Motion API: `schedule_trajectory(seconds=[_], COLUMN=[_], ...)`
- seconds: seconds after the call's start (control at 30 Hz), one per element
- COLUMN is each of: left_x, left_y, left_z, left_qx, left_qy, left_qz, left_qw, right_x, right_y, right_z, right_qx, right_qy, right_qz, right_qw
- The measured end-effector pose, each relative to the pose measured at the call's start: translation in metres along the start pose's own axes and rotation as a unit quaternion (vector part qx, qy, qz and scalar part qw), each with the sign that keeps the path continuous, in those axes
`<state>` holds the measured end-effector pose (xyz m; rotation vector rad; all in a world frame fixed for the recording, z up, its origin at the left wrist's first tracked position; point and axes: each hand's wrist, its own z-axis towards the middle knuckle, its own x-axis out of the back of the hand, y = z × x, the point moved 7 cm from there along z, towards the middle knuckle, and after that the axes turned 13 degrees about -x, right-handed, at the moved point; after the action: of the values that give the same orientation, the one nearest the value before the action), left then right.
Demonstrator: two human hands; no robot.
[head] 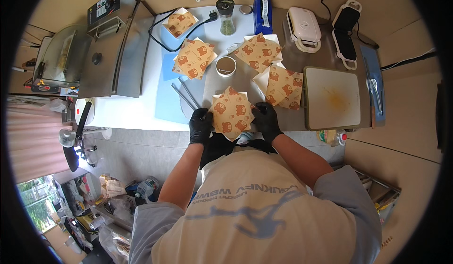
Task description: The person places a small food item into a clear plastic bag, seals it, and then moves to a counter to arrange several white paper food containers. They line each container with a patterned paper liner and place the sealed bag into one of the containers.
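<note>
In black gloves, my left hand (200, 125) and my right hand (267, 121) hold opposite sides of a bear-print paper sheet (231, 113) lying over a white paper box at the table's front edge. More such lined boxes stand around it: one with a bear-print sheet (284, 87) just beyond my right hand, another sheet (260, 52) behind that, one (194, 58) at the back left and a small box (180, 23) farther back. A round lidded paper cup (225, 66) stands in the middle. Metal tongs (184, 96) lie beside my left hand.
A stainless-steel fryer (106, 59) stands at left, with a black-handled pan below it. A cutting board (332, 97) with an orange stain lies right. Behind are a spice grinder (226, 20), a blue tape dispenser (263, 14), a closed sandwich maker (304, 29) and an open one (346, 34).
</note>
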<state>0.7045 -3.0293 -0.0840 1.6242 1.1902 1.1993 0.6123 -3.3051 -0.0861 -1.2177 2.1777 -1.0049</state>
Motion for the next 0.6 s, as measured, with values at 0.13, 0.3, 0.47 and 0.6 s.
schedule_trajectory(seconds=[0.13, 0.3, 0.47, 0.6], left_x=[-0.001, 0.014, 0.036, 0.01], left_y=[0.004, 0.032, 0.097, 0.108], left_z=[0.001, -0.016, -0.042, -0.049], left_qx=[-0.002, -0.006, -0.303, -0.427], left_qy=[0.001, -0.021, -0.03, -0.128], left_qz=[-0.005, 0.062, 0.318, 0.349], left_qw=[1.0, 0.998, 0.898, 0.824], right_x=[0.001, 0.009, 0.016, -0.005], right_y=[-0.002, -0.007, -0.051, -0.089], right_z=[-0.001, -0.004, -0.076, -0.108], right_qx=[-0.014, 0.066, 0.315, 0.338], right_qy=[-0.002, -0.005, -0.01, -0.045], right_qz=[-0.008, -0.112, -0.426, -0.464], right_qw=[1.0, 0.991, 0.848, 0.817])
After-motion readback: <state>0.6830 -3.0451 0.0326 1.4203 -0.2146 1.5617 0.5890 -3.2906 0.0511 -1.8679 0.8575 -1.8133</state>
